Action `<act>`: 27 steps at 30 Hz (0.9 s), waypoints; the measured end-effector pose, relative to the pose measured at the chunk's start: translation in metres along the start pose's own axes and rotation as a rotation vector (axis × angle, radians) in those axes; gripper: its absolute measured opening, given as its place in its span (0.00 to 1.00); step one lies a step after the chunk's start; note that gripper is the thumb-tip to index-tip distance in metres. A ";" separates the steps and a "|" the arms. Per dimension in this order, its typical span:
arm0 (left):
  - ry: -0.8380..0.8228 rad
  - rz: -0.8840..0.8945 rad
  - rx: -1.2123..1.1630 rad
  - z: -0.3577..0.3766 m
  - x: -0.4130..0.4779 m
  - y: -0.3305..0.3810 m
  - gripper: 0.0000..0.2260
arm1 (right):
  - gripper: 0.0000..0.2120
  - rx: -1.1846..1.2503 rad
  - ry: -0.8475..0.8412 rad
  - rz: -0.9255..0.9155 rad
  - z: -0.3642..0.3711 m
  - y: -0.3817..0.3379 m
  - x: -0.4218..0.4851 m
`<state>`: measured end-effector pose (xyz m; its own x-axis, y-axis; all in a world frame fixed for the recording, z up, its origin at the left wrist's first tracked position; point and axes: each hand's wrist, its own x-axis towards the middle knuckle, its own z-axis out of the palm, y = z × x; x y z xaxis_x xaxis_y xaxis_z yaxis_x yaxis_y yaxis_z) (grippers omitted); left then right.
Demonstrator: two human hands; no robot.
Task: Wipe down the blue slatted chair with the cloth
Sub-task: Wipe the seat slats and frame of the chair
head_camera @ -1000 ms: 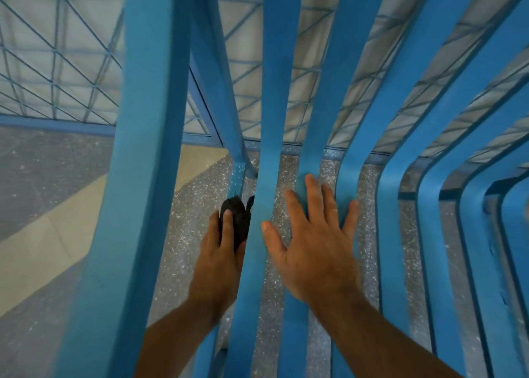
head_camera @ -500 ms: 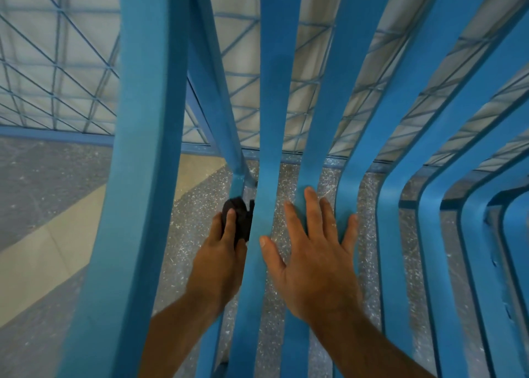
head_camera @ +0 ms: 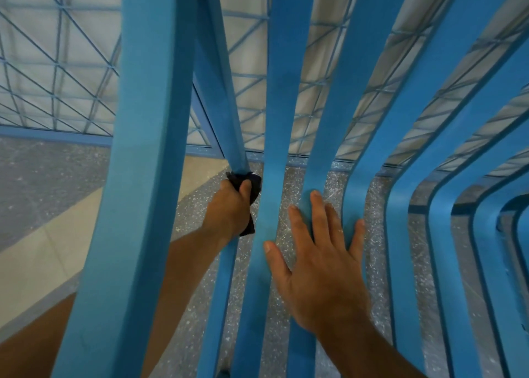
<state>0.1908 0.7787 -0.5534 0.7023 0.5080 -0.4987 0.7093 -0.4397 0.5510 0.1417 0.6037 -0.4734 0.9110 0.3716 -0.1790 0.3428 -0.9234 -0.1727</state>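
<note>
The blue slatted chair fills the head view, its long slats running up and bending to the right. My left hand is wrapped around a thin inner bar of the chair, gripping a dark cloth against it; the cloth pokes out above and below the fingers. My right hand lies flat with fingers spread across two middle slats, holding nothing. The left forearm passes behind the broad slat on the left.
Through the gaps I see speckled grey floor with a pale beige band at left. A blue lattice fence with a light backing stands beyond the chair.
My left hand has slid up the thin bar with the cloth and closed around it. The right hand stays flat on the slats. The view has shifted slightly.
</note>
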 end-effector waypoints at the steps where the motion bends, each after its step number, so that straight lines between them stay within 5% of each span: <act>1: -0.018 0.016 -0.016 -0.002 0.004 -0.001 0.19 | 0.34 -0.001 0.002 -0.002 0.001 0.000 0.000; 8: -0.033 0.028 -0.230 -0.002 0.004 -0.008 0.17 | 0.33 -0.015 0.019 0.004 0.002 -0.001 0.000; 15: 0.132 0.222 0.232 0.015 -0.012 -0.010 0.25 | 0.33 -0.005 0.015 0.004 0.002 0.000 0.000; 23: -0.120 0.103 -0.220 -0.009 0.017 -0.020 0.17 | 0.33 0.000 -0.002 -0.006 0.000 0.001 0.000; 27: -0.117 -0.209 -0.560 -0.003 0.009 -0.018 0.22 | 0.33 0.003 -0.006 -0.002 0.000 0.002 0.000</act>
<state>0.1836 0.7936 -0.5657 0.5763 0.4427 -0.6870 0.7155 0.1329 0.6859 0.1421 0.6022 -0.4733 0.9090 0.3739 -0.1841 0.3437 -0.9224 -0.1762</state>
